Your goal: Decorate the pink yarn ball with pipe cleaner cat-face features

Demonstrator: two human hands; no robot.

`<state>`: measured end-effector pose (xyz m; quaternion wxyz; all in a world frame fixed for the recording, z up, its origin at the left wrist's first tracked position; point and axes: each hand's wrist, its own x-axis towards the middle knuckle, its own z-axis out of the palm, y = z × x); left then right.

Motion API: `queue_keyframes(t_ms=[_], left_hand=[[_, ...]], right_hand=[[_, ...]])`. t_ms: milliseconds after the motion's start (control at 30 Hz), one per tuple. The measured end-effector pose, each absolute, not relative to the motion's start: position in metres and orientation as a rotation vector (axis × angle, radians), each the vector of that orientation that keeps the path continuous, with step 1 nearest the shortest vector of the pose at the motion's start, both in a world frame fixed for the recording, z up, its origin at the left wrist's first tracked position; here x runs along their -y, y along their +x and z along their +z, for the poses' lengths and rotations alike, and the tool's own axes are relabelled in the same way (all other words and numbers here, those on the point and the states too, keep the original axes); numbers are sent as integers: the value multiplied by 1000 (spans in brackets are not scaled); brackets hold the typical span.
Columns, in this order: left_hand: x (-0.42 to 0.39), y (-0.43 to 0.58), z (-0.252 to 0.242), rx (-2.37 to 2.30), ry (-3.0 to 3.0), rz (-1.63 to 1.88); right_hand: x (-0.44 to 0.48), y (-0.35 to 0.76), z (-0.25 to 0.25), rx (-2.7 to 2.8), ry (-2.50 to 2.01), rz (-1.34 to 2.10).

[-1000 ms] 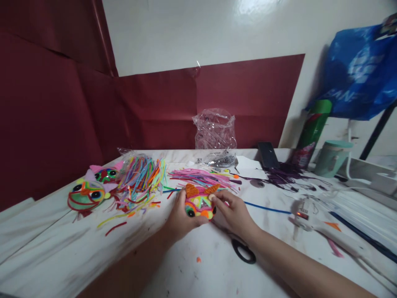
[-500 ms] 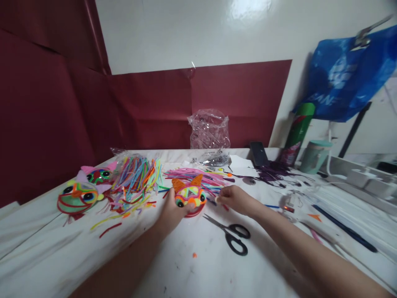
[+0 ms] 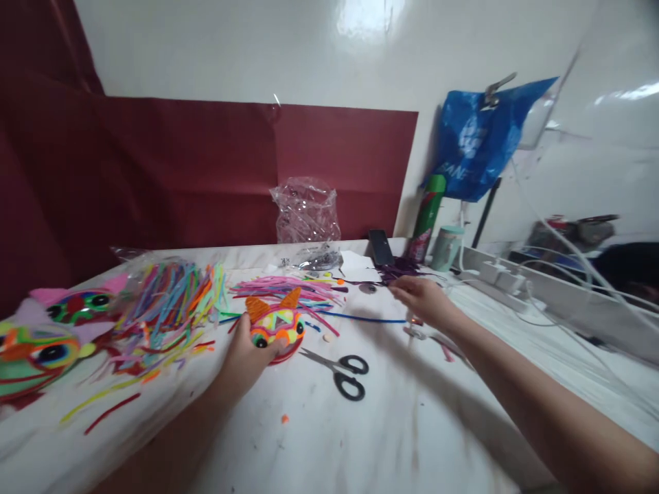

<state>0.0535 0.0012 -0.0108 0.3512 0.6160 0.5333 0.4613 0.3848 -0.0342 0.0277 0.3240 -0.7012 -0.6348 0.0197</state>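
Observation:
My left hand [image 3: 247, 358] grips a round animal-face craft [image 3: 272, 321] on the table, its thumb across the lower front. The craft has orange ears, googly eyes and a red rim of fuzzy pipe cleaner. My right hand [image 3: 425, 302] hovers over the table further right, fingers loosely stretched leftward, with nothing visible in them. Near its fingertips lies a grey round piece [image 3: 368, 289]. Between the hands are a small beige disc [image 3: 328, 337] and a long blue pipe cleaner [image 3: 371, 318]. Scissors [image 3: 337, 370] with black handles lie in front of the craft.
Bundles of coloured pipe cleaners [image 3: 169, 298] lie at left, beside two other face crafts [image 3: 44, 353]. Clear plastic packaging [image 3: 306, 213] stands at the back. Behind my right hand are purple strands [image 3: 399, 269], a phone [image 3: 381, 247], a spray can [image 3: 427, 218] and a mint-green cup [image 3: 447, 248].
My right hand has moved right, away from the craft, and the beige disc from its fingertips now lies on the table. My left hand keeps its hold. The view has turned right.

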Motion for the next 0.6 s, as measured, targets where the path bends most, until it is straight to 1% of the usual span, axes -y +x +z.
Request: queue_keyframes(t_ms=[100, 200, 367, 533, 600], left_hand=[[0, 57, -7, -1504, 1633, 1178], [-1, 58, -5, -1611, 1669, 1098], [3, 61, -2, -1618, 1690, 1089], [3, 60, -4, -1646, 1671, 1126], [3, 59, -7, -1562, 1661, 1139]], right_hand=[[58, 431, 27, 1565, -1985, -103], [74, 454, 8, 1585, -2094, -179], [80, 449, -28, 1719, -2170, -237], [78, 443, -40, 1760, -2190, -363], [78, 444, -43, 1770, -2172, -390]])
